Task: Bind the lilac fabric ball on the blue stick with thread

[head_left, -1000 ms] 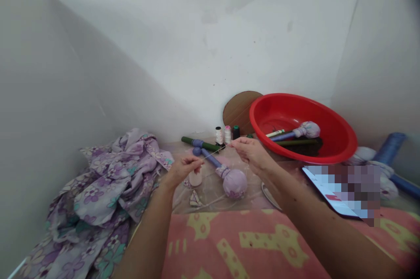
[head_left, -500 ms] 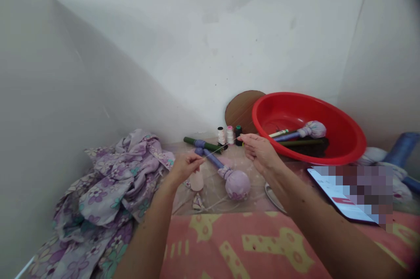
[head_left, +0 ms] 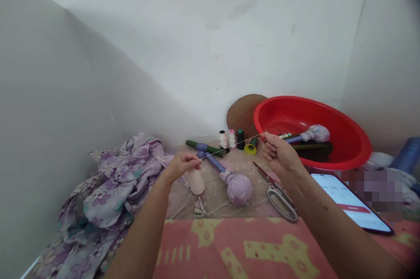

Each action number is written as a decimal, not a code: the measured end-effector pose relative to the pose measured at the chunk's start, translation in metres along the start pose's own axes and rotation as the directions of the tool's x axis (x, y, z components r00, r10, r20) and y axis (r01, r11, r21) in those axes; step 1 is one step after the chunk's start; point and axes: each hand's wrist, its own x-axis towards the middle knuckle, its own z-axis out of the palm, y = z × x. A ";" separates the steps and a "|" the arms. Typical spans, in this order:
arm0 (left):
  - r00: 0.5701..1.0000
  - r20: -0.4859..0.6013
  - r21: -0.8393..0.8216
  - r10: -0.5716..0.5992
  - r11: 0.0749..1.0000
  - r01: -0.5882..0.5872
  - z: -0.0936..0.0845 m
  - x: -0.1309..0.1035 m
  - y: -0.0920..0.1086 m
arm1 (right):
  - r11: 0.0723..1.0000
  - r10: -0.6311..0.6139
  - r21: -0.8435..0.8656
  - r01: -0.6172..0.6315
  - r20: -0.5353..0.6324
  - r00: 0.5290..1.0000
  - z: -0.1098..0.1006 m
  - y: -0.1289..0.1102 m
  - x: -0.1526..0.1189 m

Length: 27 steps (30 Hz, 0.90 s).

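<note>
A pale thread point(head_left: 231, 147) stretches taut between my hands. My left hand point(head_left: 183, 166) pinches its lower end, and my right hand point(head_left: 278, 153) pinches the other end, higher up near the red basin. Below the thread lies a stick wrapped in blue point(head_left: 214, 163) with a round purple cloth-covered head point(head_left: 239, 189). The far end of this stick meets a dark green stick point(head_left: 215, 151). Scissors point(head_left: 280, 200) with grey handles lie under my right forearm. A pale rounded piece point(head_left: 196, 182) is beside my left hand. Whether a needle is on the thread I cannot tell.
Thread spools point(head_left: 232, 138) stand by the wall, one green spool point(head_left: 252, 145) on its side. A red basin point(head_left: 354, 148) with another cloth-headed stick leans behind right. Floral cloth point(head_left: 108, 200) is heaped left; a phone point(head_left: 354, 204) lies right, cardboard point(head_left: 243, 113) at back.
My right hand has moved right and my left hand slightly left, so the thread spans a longer gap. The scissors and the lying green spool have come into fuller view.
</note>
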 end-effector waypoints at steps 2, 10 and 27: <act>1.000 0.009 -0.039 -0.003 0.999 0.003 -0.003 0.002 -0.004 | 1.000 -0.009 0.026 0.010 -0.013 1.000 -0.004 -0.002 0.001; 0.999 0.024 -0.149 -0.033 0.988 0.036 -0.009 0.005 -0.011 | 0.998 -0.025 0.050 0.028 -0.070 0.997 -0.024 -0.006 0.003; 0.995 0.052 -0.246 -0.081 0.965 0.091 -0.005 0.002 -0.012 | 0.954 0.056 -0.285 -0.093 -0.134 0.989 -0.077 0.000 -0.015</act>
